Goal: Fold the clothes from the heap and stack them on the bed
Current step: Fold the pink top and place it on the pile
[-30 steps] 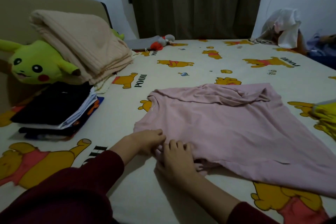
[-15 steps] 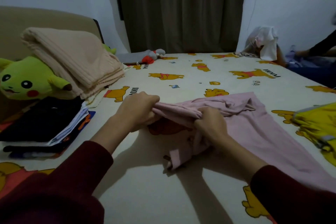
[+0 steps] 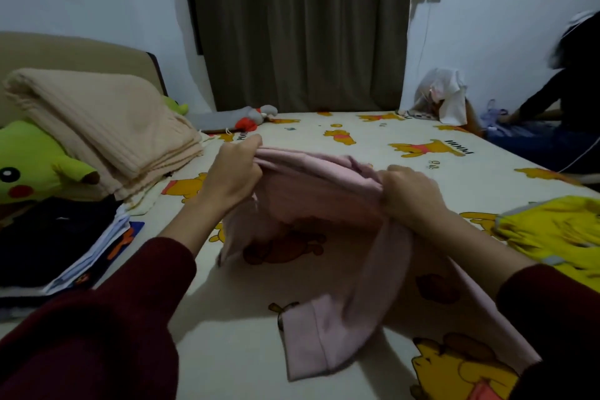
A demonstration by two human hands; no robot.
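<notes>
While lifted off the cartoon-bear-print bed sheet mid-bed, pale pink cotton shirt hangs between hands; left hand and right hand each fist-grip its top edge; folded dark clothes stack left; yellow garment right.

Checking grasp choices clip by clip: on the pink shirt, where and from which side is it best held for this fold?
Best along its raised upper fold, near the two ends, from the near side with both hands, much as now. The left hand and right hand each grip that bunched edge of the pink shirt, so the cloth between them hangs fairly taut, while a sleeve trails loose on the bed.
</notes>
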